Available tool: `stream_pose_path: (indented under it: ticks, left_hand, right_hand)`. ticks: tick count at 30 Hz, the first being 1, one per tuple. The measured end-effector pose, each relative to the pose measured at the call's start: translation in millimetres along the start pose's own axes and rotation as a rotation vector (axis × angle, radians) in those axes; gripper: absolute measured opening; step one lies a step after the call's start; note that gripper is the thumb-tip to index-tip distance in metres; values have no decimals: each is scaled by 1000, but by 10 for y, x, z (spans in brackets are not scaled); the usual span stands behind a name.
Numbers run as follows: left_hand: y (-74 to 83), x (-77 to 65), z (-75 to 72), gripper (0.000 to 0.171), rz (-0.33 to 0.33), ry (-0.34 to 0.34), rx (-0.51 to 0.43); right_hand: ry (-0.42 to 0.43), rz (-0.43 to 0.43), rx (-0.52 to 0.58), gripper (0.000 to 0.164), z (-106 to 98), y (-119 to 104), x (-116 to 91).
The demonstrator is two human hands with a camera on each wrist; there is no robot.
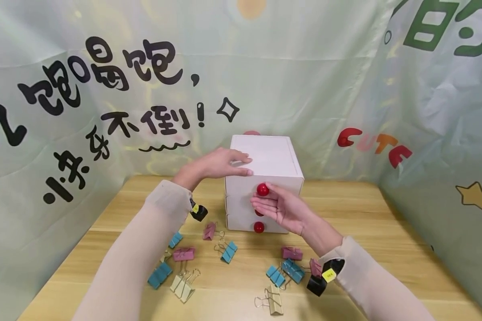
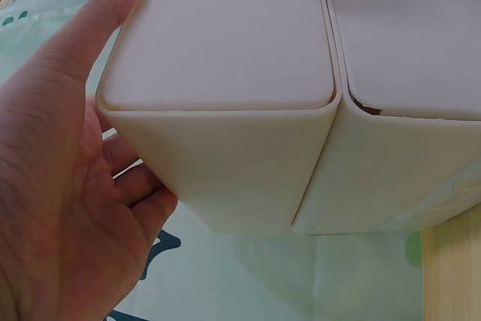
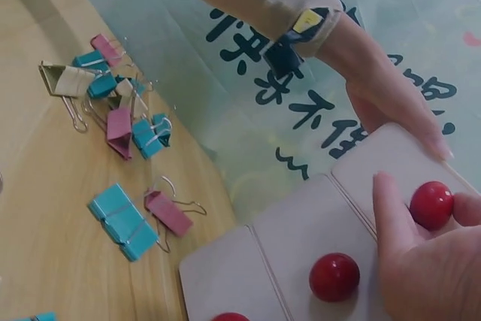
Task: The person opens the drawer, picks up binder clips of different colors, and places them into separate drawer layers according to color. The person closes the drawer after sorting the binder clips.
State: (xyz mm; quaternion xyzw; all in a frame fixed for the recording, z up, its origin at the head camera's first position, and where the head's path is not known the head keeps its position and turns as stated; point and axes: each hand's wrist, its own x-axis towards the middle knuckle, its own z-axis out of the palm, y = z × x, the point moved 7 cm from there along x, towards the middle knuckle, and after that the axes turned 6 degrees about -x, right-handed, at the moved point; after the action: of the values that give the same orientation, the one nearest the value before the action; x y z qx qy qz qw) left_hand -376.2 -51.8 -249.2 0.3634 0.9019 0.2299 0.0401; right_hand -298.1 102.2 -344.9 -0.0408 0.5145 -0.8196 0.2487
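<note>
A white box (image 1: pixel 241 196) of three stacked drawers stands on the table, with a round red knob on each drawer front. My left hand (image 1: pixel 221 164) rests on the top near its front left edge, thumb along that edge and fingers lying over the top. In the left wrist view the left hand (image 2: pixel 68 148) lies against the outer drawer section (image 2: pixel 225 43). My right hand (image 1: pixel 283 205) has the top red knob (image 1: pixel 263 189) between thumb and fingers, partly covering the middle knob (image 1: pixel 259 213). The bottom knob (image 1: pixel 259 227) shows fully. In the right wrist view, fingertips flank the top knob (image 3: pixel 432 205).
Several binder clips lie in front of the box: pink clips (image 1: pixel 184 254), blue clips (image 1: pixel 159 275) and cream clips (image 1: pixel 182 286) at left, with another blue clip (image 1: pixel 293 270) and cream clip (image 1: pixel 274 301) at right. A printed cloth (image 1: pixel 305 80) hangs behind the wooden table (image 1: pixel 345 209).
</note>
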Motion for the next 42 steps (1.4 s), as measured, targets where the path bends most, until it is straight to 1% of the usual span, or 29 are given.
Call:
stream_pose_path:
  ticks: [4,7,11,17,23,28,38,42]
  left_hand:
    - [-7,7,1,66,-5,4,-4]
    - [-9,6,8,67,-3,-2,-2]
    - [-21,-5,12,67,0,8,-13]
    - [-40,-13,9,67,4,20,-8]
    - [-15,-14,15,66,9,9,-2]
    - [8,-15,0,65,20,13,4]
    - [-5,1,2,64,22,21,1]
    - [-12,-2,-3,64,19,29,1]
  right_hand:
    - [31,-21,19,44,6,14,-18]
    - [46,-17,14,43,10,35,-52]
    - [55,-15,5,44,19,58,-102]
    - [37,-23,-32,46,60,92,-192]
    - [27,-17,-55,48,86,168,-314]
    - [8,-16,-65,52,117,198,-395]
    - [-26,6,-88,48,144,257,-527]
    - [-37,9,-130,51,159,271,-570]
